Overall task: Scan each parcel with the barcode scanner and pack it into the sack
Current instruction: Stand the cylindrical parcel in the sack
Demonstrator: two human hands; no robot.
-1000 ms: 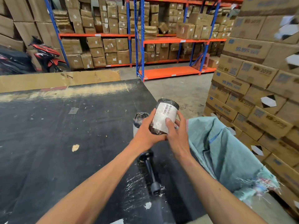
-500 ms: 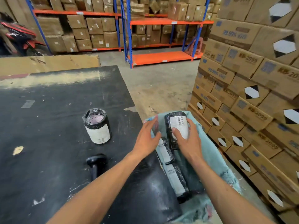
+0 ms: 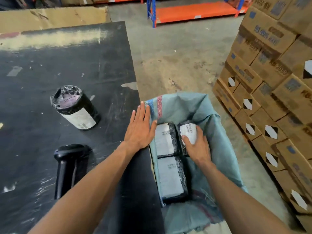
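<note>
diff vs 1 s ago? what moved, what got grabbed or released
The labelled parcel went from chest height over the table down into the sack, beside two parcels already there. The right hand still grips it; the left hand let go and now lies flat at the sack's edge. Unchanged: the scanner and upright parcel on the table.

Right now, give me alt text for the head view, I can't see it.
The right hand sets a black-wrapped parcel into the sack beside two others, while the left hand lies flat at the table edge. One parcel on the table and the scanner remain.
</note>
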